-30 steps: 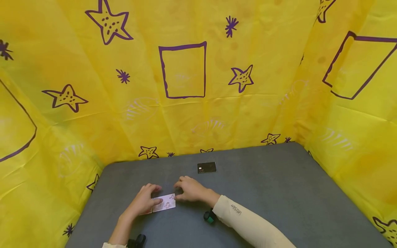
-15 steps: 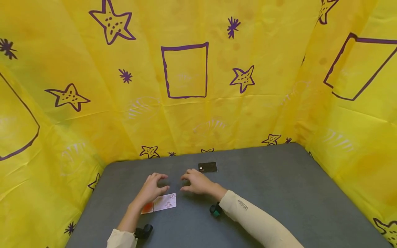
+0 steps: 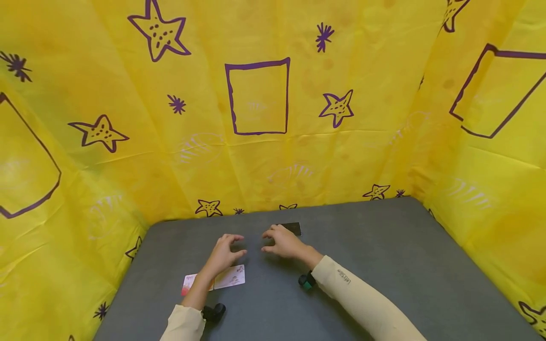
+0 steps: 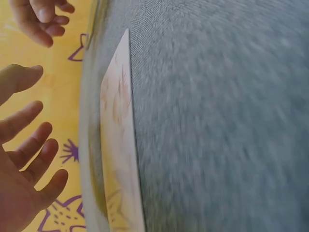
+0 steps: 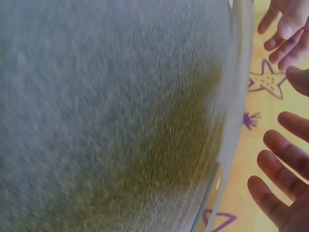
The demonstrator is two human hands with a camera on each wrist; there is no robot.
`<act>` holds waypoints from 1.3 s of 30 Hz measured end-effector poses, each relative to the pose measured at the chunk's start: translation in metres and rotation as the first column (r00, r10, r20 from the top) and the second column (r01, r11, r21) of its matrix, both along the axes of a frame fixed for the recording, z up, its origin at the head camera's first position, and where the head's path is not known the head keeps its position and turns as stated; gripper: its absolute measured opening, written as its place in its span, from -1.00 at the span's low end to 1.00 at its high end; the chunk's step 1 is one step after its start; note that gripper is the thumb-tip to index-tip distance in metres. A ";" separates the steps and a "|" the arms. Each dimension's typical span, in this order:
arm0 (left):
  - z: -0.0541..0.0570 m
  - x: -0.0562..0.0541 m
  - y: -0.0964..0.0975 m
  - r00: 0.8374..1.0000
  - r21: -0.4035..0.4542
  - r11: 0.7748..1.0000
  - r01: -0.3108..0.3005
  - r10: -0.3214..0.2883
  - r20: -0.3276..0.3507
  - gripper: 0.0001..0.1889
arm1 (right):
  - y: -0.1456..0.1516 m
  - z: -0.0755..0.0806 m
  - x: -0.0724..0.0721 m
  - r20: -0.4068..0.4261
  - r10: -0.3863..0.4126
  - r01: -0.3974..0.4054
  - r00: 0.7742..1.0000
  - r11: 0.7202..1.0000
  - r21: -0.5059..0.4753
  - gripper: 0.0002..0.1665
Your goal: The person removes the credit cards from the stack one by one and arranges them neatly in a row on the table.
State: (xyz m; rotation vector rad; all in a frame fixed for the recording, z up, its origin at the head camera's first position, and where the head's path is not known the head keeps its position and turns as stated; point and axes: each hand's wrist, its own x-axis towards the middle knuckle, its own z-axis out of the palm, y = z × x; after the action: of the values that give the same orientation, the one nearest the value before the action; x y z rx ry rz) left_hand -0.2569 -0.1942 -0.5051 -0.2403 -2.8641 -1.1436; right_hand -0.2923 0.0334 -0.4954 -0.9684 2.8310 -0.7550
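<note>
Two cards lie end to end on the grey table. The right one is a pale pinkish card (image 3: 231, 277) with a printed pattern; the left one is a red and white card (image 3: 189, 281), partly hidden beneath my left forearm. My left hand (image 3: 222, 255) hovers just beyond the pale card, fingers spread and loosely bent, holding nothing. In the left wrist view the pale card (image 4: 118, 125) lies flat below the hand. My right hand (image 3: 285, 242) faces it across a small gap, also holding nothing, and covers part of a black card (image 3: 293, 228) at the back.
The grey table (image 3: 362, 265) is bordered at the back and sides by a yellow cloth (image 3: 256, 170) with purple stars and frames. A black wrist device (image 3: 214, 312) sits on the left wrist and another wrist device (image 3: 306, 281) on the right.
My hands have come off the pale card and moved forward and to the right, toward the black card. The two cards have stayed where they lie, and more of the red one shows.
</note>
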 end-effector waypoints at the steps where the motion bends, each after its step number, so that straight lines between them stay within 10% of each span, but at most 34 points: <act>1: -0.001 -0.002 0.002 1.000 0.005 1.000 -0.002 0.002 0.003 -0.58 | 0.001 0.000 -0.001 0.005 -0.003 0.003 1.000 1.000 -0.005 -0.52; 39: -0.002 -0.056 0.073 0.993 0.009 0.994 0.105 -0.106 0.047 -0.53 | 0.063 -0.002 -0.053 0.036 -0.169 0.169 0.985 0.986 0.004 -0.50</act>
State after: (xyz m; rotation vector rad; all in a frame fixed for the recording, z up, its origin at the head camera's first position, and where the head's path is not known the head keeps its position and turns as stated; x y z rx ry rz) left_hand -0.3132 -0.1215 -0.5074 -0.3735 -2.9199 -1.1919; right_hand -0.3457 0.0969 -0.4975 -0.7124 2.9087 -0.7780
